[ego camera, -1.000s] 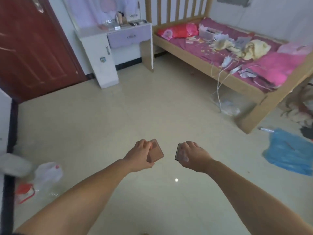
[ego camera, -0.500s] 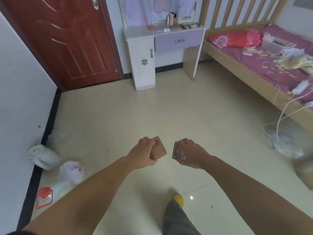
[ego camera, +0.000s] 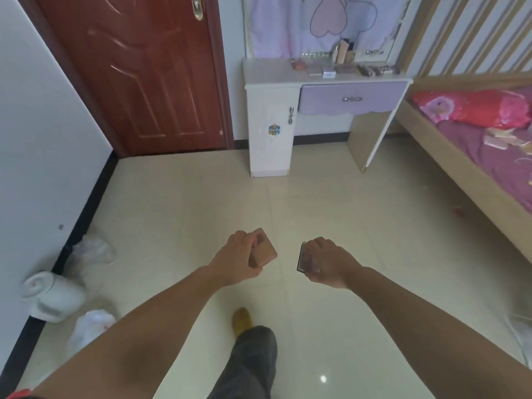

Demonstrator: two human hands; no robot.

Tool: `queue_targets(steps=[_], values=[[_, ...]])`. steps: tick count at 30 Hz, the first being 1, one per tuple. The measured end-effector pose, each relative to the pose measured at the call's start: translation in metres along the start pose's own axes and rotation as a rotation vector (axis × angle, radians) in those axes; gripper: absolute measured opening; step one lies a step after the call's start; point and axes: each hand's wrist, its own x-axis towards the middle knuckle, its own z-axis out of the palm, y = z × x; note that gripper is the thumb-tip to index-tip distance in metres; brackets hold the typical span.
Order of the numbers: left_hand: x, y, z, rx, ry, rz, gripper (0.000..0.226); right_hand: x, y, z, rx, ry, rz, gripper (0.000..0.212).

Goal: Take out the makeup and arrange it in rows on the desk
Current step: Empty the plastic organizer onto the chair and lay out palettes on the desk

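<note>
My left hand (ego camera: 240, 259) is out in front of me over the pale tiled floor (ego camera: 178, 214), its fingers curled round a pinkish-brown makeup compact (ego camera: 263, 252) that I grip by its near side, so that the flat square lid tilts up and away from my palm. My right hand (ego camera: 325, 263) is level with it and a little apart, fingers and thumb wrapped round a dark-edged makeup palette (ego camera: 302, 259); only its thin edge and a strip of its face show past my knuckles, and I cannot tell more about it than that. The two hands do not touch. Straight ahead against the far wall stands the white desk (ego camera: 267, 73) with its lilac drawer (ego camera: 349, 98), and along the back of its top lies a run of makeup already there: a small reddish pot (ego camera: 298, 65), some flat cases (ego camera: 321, 71), a long patterned palette (ego camera: 378, 70) and a few upright bottles (ego camera: 342, 51), too small for me to name one by one. The dark red door (ego camera: 138, 67) is to the left of the desk, and the wooden bed (ego camera: 466, 156) with a purple sheet and a red pillow (ego camera: 475, 108) runs along my right. Low on my left by the wall lie a white tipped-over bin (ego camera: 53, 296) and crumpled plastic bags (ego camera: 89, 331). Below my arms I see my grey trouser leg (ego camera: 247, 361) and a yellow shoe (ego camera: 241, 321).
</note>
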Motion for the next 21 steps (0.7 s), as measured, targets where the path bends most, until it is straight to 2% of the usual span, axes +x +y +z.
queue_targets(steps=[12,17,21], values=[[0.306,-0.067,-0.100,0.022,-0.019,0.079,0.056,0.267,0.085,-0.113,0.137,0.085,0.133,0.052],[0.429,-0.075,-0.110,0.012,-0.059,0.128,0.055,0.366,0.148,-0.146,0.097,0.057,0.140,0.053],[0.536,-0.081,-0.123,0.006,-0.011,0.102,0.060,0.461,0.210,-0.185,0.067,0.080,0.112,0.053]])
